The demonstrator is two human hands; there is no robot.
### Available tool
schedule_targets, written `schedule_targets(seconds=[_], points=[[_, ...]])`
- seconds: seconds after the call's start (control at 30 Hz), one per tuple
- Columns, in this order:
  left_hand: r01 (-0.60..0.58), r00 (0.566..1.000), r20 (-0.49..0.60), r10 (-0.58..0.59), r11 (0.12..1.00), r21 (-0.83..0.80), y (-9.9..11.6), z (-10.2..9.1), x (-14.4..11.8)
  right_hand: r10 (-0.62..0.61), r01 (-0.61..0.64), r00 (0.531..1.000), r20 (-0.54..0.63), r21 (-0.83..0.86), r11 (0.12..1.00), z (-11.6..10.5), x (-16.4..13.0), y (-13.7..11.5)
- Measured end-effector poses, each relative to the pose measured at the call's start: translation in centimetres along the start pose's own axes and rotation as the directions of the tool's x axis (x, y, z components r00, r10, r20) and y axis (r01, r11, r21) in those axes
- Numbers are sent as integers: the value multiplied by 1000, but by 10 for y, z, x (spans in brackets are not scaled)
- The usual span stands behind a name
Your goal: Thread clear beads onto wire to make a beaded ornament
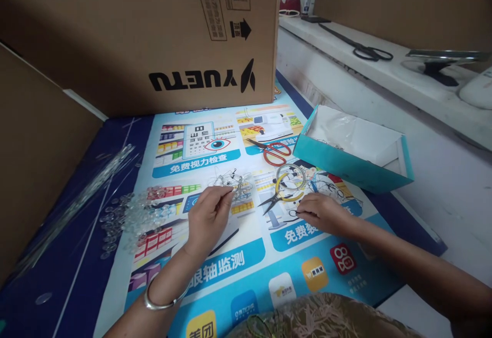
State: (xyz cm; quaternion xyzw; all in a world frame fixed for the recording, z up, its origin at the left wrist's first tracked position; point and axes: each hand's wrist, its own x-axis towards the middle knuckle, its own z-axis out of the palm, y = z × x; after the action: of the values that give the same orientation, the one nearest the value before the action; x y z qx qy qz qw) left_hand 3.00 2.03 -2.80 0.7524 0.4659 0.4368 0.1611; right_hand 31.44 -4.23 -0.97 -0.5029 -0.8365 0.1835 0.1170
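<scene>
My left hand (208,215) rests on a printed poster (230,271), its fingertips pinching at a small heap of thin wire pieces (233,183). My right hand (321,212) lies flat on the poster to the right, fingertips touching a small dark wire loop (292,213). Yellow-handled pliers (284,190) lie just beyond the right hand, touching nothing. Red-handled scissors (273,151) lie further back. A silver bangle (161,299) circles my left wrist.
A large brown YUETU carton (154,36) stands behind. An open teal box (351,148) with plastic lining sits at the right. Clear round beads (130,215) and thin clear rods (77,194) lie at the left. A white ledge (384,71) holds black shears (361,48).
</scene>
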Motion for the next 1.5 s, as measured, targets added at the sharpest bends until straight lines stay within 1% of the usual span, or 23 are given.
schedule_targets(seconds=[0.3,0.37,0.47,0.5,0.53,0.6,0.63,0.67,0.7,0.77,0.8,0.83,0.87,0.9,0.97,1.0,1.07,1.1,1.13,1.2,1.3,1.43,1.5], points=[[10,1000,-3,-10,1000,2,2,0,0,50,-47,999,-14,157,986,5,2,-2],[5,1000,0,-5,1000,-5,2,0,0,64,-58,998,-19,237,970,-6,2,-5],[9,1000,13,-9,1000,-5,0,0,0,147,-113,982,-116,259,959,-44,-5,-6],[13,1000,16,-13,1000,-3,0,0,0,174,-125,962,-208,229,965,-60,-10,-4],[16,1000,16,-16,1000,-1,0,0,0,209,-160,922,-326,169,973,-77,-17,1],[21,1000,9,-21,1000,-4,-1,0,0,234,-293,798,-555,-19,956,-107,-32,18],[24,1000,7,-24,1000,-8,0,0,0,227,-383,755,-616,-132,914,-119,-40,31],[27,1000,5,-27,1000,-12,0,0,0,205,-445,751,-628,-251,860,-128,-48,47],[32,999,5,-32,999,-15,0,-1,0,185,-473,777,-602,-364,802,-134,-55,64],[39,999,2,-38,999,-21,1,-1,1,170,-416,881,-441,-551,724,-138,-65,96],[39,999,-4,-39,999,-25,1,-1,1,172,-394,903,-393,-602,694,-138,-67,106],[41,999,-10,-41,999,-30,2,-1,1,183,-396,909,-374,-637,662,-136,-67,111],[44,999,-17,-45,998,-33,2,-1,1,207,-432,895,-396,-646,629,-132,-65,109],[50,999,-21,-51,998,-37,2,-1,2,221,-476,870,-440,-638,605,-127,-62,101],[69,997,-18,-70,997,-44,3,-1,2,213,-518,839,-500,-615,595,-113,-52,71],[82,996,-12,-83,995,-50,3,-1,2,183,-460,868,-461,-609,647,-103,-45,53],[117,993,2,-117,991,-67,4,-2,2,54,-212,957,-284,-562,800,-78,-33,18],[139,990,12,-138,987,-79,4,-2,2,-23,-75,984,-177,-530,845,-64,-27,4],[163,987,22,-161,982,-93,4,-2,2,-85,28,992,-89,-509,861,-49,-22,-6],[205,979,40,-202,971,-121,3,-2,2,-151,147,988,34,-499,854,-22,-15,-18],[241,970,70,-232,957,-160,2,-1,1,-200,220,975,99,-559,799,4,-8,-23],[263,964,83,-251,945,-195,0,-1,1,-213,267,964,161,-641,720,9,-3,-31],[269,963,87,-256,939,-216,0,-1,2,-195,265,964,179,-655,708,7,1,-34]])
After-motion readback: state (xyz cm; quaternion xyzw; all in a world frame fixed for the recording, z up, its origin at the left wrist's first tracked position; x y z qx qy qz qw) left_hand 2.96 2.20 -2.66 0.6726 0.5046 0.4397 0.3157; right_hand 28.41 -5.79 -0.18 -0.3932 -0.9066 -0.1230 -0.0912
